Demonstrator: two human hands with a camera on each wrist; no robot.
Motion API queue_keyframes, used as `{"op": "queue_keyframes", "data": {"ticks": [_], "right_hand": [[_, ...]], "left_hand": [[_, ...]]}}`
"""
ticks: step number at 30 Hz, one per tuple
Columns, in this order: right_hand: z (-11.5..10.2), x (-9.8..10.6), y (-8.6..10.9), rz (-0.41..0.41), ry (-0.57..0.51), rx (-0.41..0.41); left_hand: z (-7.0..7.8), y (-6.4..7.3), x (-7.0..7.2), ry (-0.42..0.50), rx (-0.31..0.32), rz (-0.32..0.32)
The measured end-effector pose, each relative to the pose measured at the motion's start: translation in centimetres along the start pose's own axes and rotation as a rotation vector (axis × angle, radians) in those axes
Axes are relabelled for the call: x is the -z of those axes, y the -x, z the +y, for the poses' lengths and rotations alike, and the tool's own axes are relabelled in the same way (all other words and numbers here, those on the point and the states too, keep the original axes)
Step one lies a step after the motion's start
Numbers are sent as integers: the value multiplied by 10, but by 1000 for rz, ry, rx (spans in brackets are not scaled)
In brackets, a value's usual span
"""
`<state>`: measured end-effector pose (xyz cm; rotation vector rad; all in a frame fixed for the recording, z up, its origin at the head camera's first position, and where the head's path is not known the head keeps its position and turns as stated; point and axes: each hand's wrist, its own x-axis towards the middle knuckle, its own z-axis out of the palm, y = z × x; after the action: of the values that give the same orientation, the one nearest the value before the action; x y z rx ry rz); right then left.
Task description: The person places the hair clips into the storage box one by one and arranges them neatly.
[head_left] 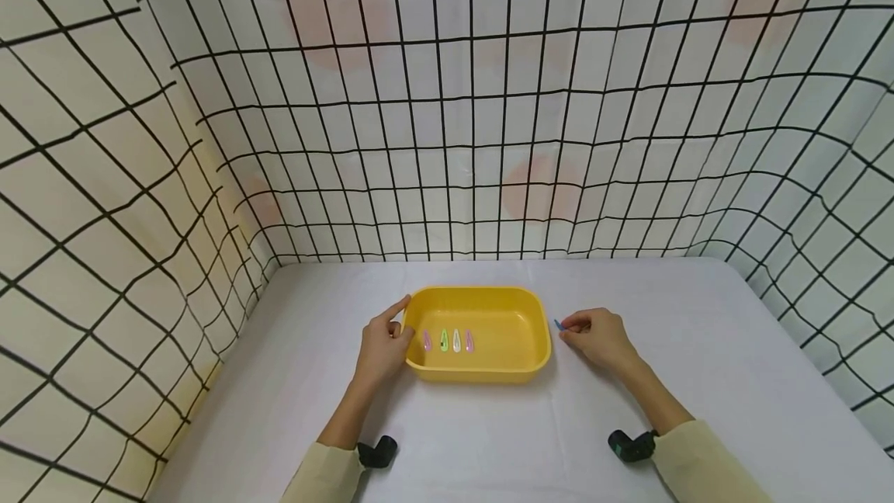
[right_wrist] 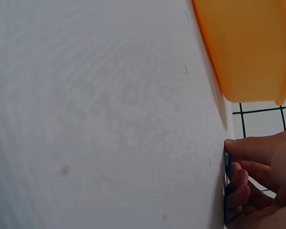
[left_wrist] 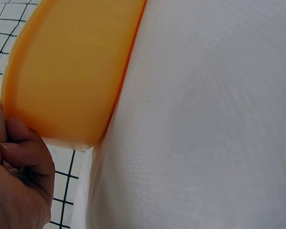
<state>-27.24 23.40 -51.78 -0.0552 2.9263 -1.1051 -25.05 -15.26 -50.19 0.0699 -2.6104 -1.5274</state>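
Note:
A yellow tray (head_left: 478, 375) lies on the white cloth, its long side toward me. Several snap hair clips stand in a row in its left half: a pink clip (head_left: 427, 341), a green clip (head_left: 444, 340), a white clip (head_left: 457, 341) and another pink clip (head_left: 469, 341). My left hand (head_left: 382, 348) grips the tray's left end, thumb over the rim and index finger stretched along the corner. Just off the tray's right end, my right hand (head_left: 599, 338) pinches a small blue hair clip (head_left: 559, 324) at the cloth. The fingers hide most of that clip.
White cloth (head_left: 482, 441) covers the table around the tray. Black wire grid panels (head_left: 454, 123) rise along the back and both sides. Each wrist wears a small black device, one at the left wrist (head_left: 377, 452) and one at the right wrist (head_left: 632, 446).

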Motion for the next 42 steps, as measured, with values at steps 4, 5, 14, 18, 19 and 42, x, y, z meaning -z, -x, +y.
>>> {"op": "queue_keyframes", "data": {"ticks": [4,5,14,18,19,42], "right_hand": [[0,1,0,15,13,5],[0,2,1,19,13,5],[-1,9,5,26,24,8],[-1,10,5,14,29,-4],[-1,10,5,11,29,-8],[5,22,7,-82,-189,-79]], "left_hand": [[0,0,0,-5,3,2],[0,0,0,-5,6,2],[1,0,0,-4,1,6],[1,0,0,-4,4,3],[1,0,0,-5,3,2],[2,-1,-1,-16,26,10]]}}
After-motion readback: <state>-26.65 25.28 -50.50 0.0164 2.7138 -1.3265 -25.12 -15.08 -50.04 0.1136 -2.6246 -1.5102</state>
